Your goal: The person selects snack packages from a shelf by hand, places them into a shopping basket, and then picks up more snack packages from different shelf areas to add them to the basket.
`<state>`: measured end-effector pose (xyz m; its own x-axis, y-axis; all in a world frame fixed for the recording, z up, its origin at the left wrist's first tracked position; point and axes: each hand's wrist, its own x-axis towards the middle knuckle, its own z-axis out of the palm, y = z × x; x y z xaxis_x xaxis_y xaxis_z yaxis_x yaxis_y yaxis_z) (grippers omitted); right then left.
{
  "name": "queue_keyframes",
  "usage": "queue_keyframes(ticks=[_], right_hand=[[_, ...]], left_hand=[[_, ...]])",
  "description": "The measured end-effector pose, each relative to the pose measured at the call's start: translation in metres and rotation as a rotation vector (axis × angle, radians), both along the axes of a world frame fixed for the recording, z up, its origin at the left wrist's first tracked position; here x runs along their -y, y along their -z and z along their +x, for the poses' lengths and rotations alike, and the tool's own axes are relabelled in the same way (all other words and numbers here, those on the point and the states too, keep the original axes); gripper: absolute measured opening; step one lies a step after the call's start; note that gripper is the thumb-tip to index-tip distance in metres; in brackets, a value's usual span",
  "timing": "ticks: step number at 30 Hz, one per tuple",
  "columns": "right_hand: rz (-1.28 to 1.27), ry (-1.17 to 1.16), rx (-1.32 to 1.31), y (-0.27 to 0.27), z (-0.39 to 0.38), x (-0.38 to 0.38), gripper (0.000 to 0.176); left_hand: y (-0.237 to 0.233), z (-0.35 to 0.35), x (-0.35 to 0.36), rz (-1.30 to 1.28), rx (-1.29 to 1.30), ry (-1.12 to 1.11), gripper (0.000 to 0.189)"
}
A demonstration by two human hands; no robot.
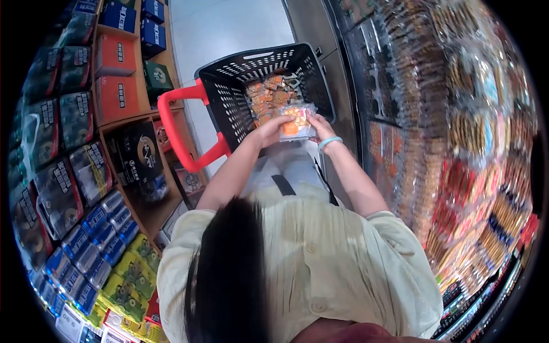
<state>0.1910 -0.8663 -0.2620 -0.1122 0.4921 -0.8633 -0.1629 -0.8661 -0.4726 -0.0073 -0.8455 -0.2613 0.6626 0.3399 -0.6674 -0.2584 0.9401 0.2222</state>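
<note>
A small clear snack packet (298, 121) with orange and yellow print is held between my two hands, over the near side of the basket. My left hand (271, 131) pinches its left edge, thumb on top. The right side of the packet is gripped by my right hand (321, 128), which has a light blue band at the wrist. Below and beyond lies a black shopping basket (214, 106) with perforated walls and a red handle (171, 123). Several similar orange-and-brown packets (263, 97) are piled inside it. The undersides of my fingers are hidden.
To the right, a tall rack carries dense rows of hanging packaged snacks (412, 86). On the left, wooden shelves (117, 120) hold orange boxes (116, 51), blue can packs (86, 246) and green can packs (128, 274). Pale floor tiles (229, 26) show beyond the basket.
</note>
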Motion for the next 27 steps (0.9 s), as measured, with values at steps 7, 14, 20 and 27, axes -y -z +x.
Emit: queue_keyframes(ticks=[7,14,20,27], right_hand=[[0.212,-0.273,0.150,0.100,0.004,-0.077,0.080],[0.377,-0.724,0.283,0.233,-0.001,-0.168,0.062],[0.452,-0.902,0.430,0.353,-0.010,-0.217,0.073],[0.391,-1.133,0.586,0.413,-0.014,-0.267,0.067]], left_hand=[[0.106,0.003,-0.026,-0.075,0.099,-0.253,0.057],[0.247,0.030,-0.057,-0.026,0.168,-0.667,0.065],[0.364,0.050,-0.089,-0.157,0.167,-0.922,0.060],[0.430,0.066,-0.122,-0.181,0.174,-0.995,0.062]])
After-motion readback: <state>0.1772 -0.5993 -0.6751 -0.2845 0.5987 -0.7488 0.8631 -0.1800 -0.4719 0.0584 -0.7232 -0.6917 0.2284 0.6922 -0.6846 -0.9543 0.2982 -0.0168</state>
